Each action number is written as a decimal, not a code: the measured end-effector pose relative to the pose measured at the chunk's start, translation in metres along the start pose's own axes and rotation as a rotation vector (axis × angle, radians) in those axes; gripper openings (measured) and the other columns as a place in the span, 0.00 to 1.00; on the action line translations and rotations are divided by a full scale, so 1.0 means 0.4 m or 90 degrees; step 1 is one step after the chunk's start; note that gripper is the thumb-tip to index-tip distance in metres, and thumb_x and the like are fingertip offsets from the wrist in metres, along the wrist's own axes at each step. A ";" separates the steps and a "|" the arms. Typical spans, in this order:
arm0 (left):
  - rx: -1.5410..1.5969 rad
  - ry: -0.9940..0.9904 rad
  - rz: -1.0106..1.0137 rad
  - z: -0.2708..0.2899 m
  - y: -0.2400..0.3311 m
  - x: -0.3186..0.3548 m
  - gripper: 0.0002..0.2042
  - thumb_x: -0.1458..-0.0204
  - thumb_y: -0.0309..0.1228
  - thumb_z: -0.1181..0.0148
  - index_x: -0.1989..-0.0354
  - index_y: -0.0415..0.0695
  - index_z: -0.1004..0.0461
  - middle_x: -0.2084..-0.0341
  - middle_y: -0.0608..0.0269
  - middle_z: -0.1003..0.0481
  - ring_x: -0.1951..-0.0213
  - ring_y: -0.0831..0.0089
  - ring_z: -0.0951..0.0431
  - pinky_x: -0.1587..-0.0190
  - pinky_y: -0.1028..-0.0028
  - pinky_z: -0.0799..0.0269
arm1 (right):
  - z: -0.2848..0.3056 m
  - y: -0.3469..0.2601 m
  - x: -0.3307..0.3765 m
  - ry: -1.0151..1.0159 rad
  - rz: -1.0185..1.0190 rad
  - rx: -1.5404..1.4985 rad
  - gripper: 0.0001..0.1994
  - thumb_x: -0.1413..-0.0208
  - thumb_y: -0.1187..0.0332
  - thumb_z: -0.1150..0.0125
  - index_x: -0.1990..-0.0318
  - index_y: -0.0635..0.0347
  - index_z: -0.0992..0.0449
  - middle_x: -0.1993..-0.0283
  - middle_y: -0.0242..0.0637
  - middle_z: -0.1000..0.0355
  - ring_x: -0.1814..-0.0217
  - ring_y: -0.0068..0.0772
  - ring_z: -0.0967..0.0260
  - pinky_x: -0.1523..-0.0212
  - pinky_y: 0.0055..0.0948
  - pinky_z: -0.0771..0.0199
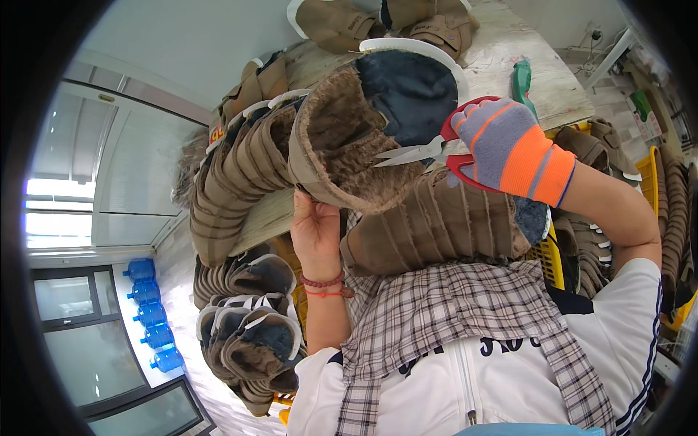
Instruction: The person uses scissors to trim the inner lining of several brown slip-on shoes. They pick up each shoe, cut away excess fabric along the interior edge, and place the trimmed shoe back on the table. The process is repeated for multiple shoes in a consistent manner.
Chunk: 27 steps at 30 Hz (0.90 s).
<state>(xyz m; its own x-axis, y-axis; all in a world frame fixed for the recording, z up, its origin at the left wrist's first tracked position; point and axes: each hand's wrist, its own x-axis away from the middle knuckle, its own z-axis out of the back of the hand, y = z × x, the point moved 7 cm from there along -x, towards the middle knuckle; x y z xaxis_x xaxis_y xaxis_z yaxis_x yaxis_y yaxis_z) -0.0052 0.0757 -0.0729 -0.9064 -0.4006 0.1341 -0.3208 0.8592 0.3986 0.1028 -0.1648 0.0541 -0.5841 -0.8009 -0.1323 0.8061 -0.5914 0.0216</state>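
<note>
My bare left hand [316, 231] grips the lower edge of a brown fur-lined shoe upper [311, 163] and holds it up with its opening toward me. Dark blue lining and a white rim show at its far end. Grey and orange knit covers my right hand [505, 142], which is closed round the red handles of a pair of scissors [425, 152]. The blades are spread a little and point left, over the brown fur inside the upper. Whether they touch the fur I cannot tell. Just below lies a nested row of brown uppers [436, 229], close against my checked apron [443, 312].
A curved stack of brown uppers [236, 178] stands left on the pale worktable [556, 80]. Beyond my right hand lies a green-handled tool [522, 83]. More uppers [251, 341] hang lower left. Yellow crates [647, 185] with uppers stand at right. Blue water bottles [151, 315] line the far left.
</note>
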 end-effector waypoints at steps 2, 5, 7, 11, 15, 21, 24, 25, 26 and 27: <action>-0.013 0.004 -0.016 0.004 0.002 -0.001 0.16 0.43 0.28 0.48 0.47 0.39 0.34 0.47 0.57 0.31 0.45 0.64 0.32 0.40 0.64 0.37 | 0.002 -0.005 0.002 0.028 0.015 -0.018 0.15 0.56 0.56 0.37 0.66 0.55 0.24 0.72 0.39 0.27 0.68 0.39 0.28 0.64 0.33 0.28; -0.025 0.004 -0.038 0.005 0.005 0.002 0.14 0.43 0.28 0.48 0.49 0.40 0.33 0.48 0.59 0.30 0.45 0.64 0.32 0.40 0.64 0.37 | -0.002 -0.014 -0.001 0.055 0.019 -0.029 0.14 0.56 0.56 0.37 0.67 0.55 0.24 0.74 0.38 0.27 0.68 0.39 0.27 0.65 0.33 0.27; -0.028 0.016 -0.044 0.004 0.003 0.002 0.13 0.43 0.27 0.48 0.50 0.40 0.32 0.49 0.59 0.30 0.46 0.64 0.31 0.40 0.63 0.37 | -0.004 -0.018 -0.002 0.068 0.019 -0.028 0.13 0.56 0.57 0.37 0.68 0.55 0.24 0.75 0.38 0.27 0.69 0.39 0.27 0.65 0.34 0.27; -0.017 0.022 -0.036 0.007 -0.004 0.002 0.13 0.43 0.27 0.48 0.50 0.40 0.33 0.49 0.59 0.30 0.46 0.64 0.32 0.40 0.62 0.37 | -0.018 -0.011 0.002 0.056 -0.008 -0.020 0.12 0.54 0.58 0.38 0.68 0.55 0.24 0.74 0.38 0.26 0.68 0.39 0.27 0.65 0.33 0.27; -0.030 0.019 -0.039 0.019 -0.003 0.002 0.14 0.43 0.27 0.48 0.49 0.40 0.34 0.49 0.59 0.30 0.45 0.64 0.32 0.40 0.61 0.38 | 0.016 0.011 0.011 0.062 0.003 0.015 0.13 0.55 0.59 0.36 0.65 0.56 0.24 0.69 0.40 0.26 0.66 0.39 0.27 0.65 0.32 0.27; -0.040 -0.020 -0.017 -0.022 -0.047 -0.017 0.13 0.44 0.28 0.47 0.50 0.41 0.32 0.50 0.60 0.30 0.46 0.64 0.32 0.39 0.61 0.39 | -0.013 0.085 0.027 0.104 -0.190 -0.459 0.21 0.59 0.73 0.29 0.57 0.65 0.30 0.63 0.36 0.27 0.62 0.23 0.30 0.61 0.24 0.28; -0.064 -0.105 0.021 -0.113 -0.152 -0.048 0.11 0.44 0.28 0.47 0.54 0.41 0.31 0.53 0.61 0.28 0.49 0.65 0.31 0.42 0.62 0.37 | -0.026 0.041 0.014 0.112 -0.177 -0.851 0.25 0.57 0.70 0.28 0.52 0.66 0.33 0.61 0.30 0.31 0.60 0.13 0.40 0.58 0.19 0.34; -0.082 -0.143 0.030 -0.161 -0.193 -0.050 0.10 0.44 0.28 0.47 0.55 0.42 0.31 0.54 0.62 0.28 0.50 0.66 0.30 0.44 0.63 0.37 | -0.016 0.027 0.006 0.113 -0.179 -0.800 0.25 0.57 0.70 0.28 0.53 0.65 0.34 0.62 0.29 0.31 0.59 0.13 0.41 0.58 0.19 0.34; -0.099 -0.183 0.044 -0.205 -0.230 -0.053 0.09 0.44 0.29 0.46 0.56 0.42 0.31 0.55 0.63 0.28 0.52 0.66 0.30 0.45 0.64 0.36 | -0.007 0.018 0.005 0.114 -0.187 -0.746 0.25 0.57 0.69 0.28 0.53 0.65 0.34 0.62 0.29 0.31 0.59 0.13 0.41 0.58 0.19 0.34; -0.110 -0.199 0.089 -0.234 -0.268 -0.061 0.09 0.43 0.29 0.47 0.55 0.41 0.31 0.54 0.62 0.28 0.50 0.67 0.30 0.44 0.65 0.36 | -0.017 0.034 0.008 0.099 -0.276 -0.725 0.24 0.55 0.67 0.29 0.53 0.65 0.32 0.64 0.28 0.31 0.61 0.14 0.40 0.60 0.19 0.34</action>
<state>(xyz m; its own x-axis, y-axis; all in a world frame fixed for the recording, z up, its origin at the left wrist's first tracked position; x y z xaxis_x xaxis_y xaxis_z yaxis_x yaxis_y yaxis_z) 0.0770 -0.0363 -0.0337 -0.9867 -0.1440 -0.0750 -0.1615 0.8219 0.5462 0.1125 -0.1750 0.0473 -0.8700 -0.4920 -0.0316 0.2163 -0.3233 -0.9212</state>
